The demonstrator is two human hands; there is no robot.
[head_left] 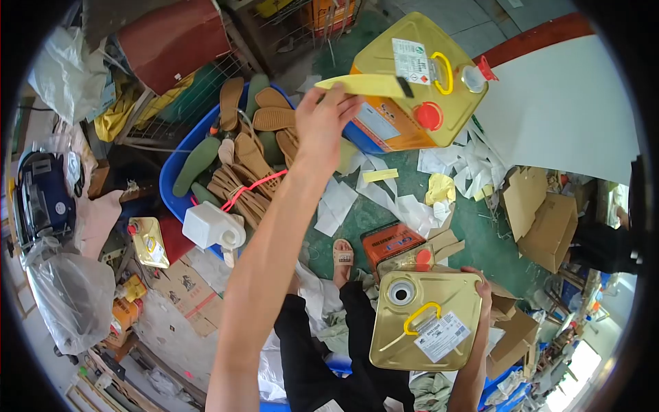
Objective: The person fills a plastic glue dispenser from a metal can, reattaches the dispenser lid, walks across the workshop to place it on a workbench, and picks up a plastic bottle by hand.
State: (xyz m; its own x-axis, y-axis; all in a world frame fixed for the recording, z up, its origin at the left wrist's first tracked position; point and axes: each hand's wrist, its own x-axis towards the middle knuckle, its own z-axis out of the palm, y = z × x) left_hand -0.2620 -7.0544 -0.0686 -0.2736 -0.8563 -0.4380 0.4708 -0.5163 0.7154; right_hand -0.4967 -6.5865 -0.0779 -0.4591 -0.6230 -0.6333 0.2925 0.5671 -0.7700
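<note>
My left hand (328,118) is raised in front of me, its fingers closed on one end of a flat yellow strip (367,85) with a dark tip. The strip crosses in front of a large gold tin can (395,41) with a red cap and a yellow handle. Down near my legs, my right hand (482,283) grips the right edge of another gold tin can (391,336). This can has an uncapped round spout, a yellow handle and a white label. Part of my right hand is hidden behind the can.
A blue tub (168,172) full of shoe soles (252,154) stands left of my arm, with a white plastic jug (206,225) at its edge. An orange can (391,242) stands beyond my right-hand can. Paper scraps (336,206) litter the green floor; cardboard boxes (549,230) lie right.
</note>
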